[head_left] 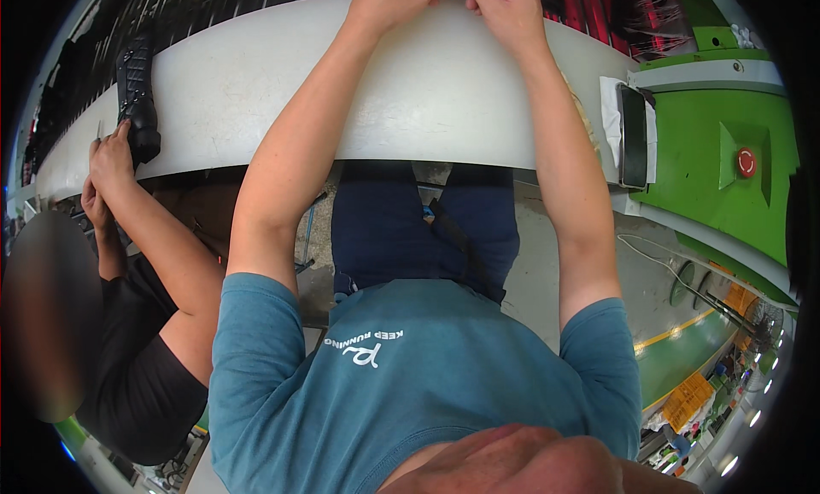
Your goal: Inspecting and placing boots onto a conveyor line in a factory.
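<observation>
Both my arms reach forward over a white curved worktop (444, 84) to its far edge. There, at the top rim of the picture, my left hand (395, 0) has its thumb and fingers pinched together. Close to its right, my right hand (509, 14) is also closed, fingers curled against the thumb. The fingertips of the two hands almost meet. Whatever they pinch is too small or cut off by the picture's edge. Behind the hands run dark and red strand-like rows (589, 11), seen only in part.
At my left a co-worker's hands (111, 165) rest by a black quilted item (135, 101) on the worktop. A dark phone-like slab (632, 140) lies on white cloth at the right. Beyond it stands a green machine housing (709, 135) with a red push button (746, 162).
</observation>
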Action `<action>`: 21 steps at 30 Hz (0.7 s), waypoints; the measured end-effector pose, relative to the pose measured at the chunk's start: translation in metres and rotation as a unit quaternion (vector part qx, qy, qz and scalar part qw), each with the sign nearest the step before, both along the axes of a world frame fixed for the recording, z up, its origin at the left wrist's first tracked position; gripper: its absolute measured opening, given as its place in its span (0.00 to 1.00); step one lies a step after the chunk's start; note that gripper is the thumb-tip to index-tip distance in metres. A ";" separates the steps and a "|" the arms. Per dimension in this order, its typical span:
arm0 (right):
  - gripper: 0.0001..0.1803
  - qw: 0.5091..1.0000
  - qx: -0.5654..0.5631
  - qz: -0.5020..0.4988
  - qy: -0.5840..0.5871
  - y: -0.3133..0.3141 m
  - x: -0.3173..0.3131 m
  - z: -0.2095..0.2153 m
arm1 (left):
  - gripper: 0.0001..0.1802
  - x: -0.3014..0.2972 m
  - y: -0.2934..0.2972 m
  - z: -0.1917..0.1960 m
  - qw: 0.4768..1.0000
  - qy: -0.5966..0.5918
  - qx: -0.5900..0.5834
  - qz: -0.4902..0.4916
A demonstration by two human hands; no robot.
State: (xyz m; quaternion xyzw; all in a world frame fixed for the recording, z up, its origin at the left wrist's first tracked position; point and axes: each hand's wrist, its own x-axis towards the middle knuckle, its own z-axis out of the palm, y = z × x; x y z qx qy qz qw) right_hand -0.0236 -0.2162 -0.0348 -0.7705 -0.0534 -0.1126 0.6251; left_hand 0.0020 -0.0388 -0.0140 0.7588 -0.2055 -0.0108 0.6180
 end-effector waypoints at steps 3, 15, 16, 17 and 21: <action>0.10 0.999 -0.006 -0.045 -0.023 -0.002 0.000 0.001 | 0.09 -0.002 -0.001 0.003 1.000 0.004 -0.011 0.023; 0.09 0.999 -0.002 -0.035 -0.019 -0.001 0.001 -0.002 | 0.08 0.003 0.000 -0.006 1.000 -0.013 -0.004 -0.001; 0.09 0.999 -0.002 -0.036 -0.019 -0.002 0.001 -0.003 | 0.08 0.002 -0.001 -0.005 1.000 -0.013 -0.004 -0.002; 0.09 1.000 -0.001 -0.022 -0.020 -0.002 0.002 -0.003 | 0.08 0.002 0.000 -0.006 1.000 -0.025 0.004 -0.002; 0.08 1.000 0.005 -0.006 -0.008 0.001 0.002 -0.005 | 0.07 0.003 0.002 -0.006 1.000 -0.013 0.010 -0.009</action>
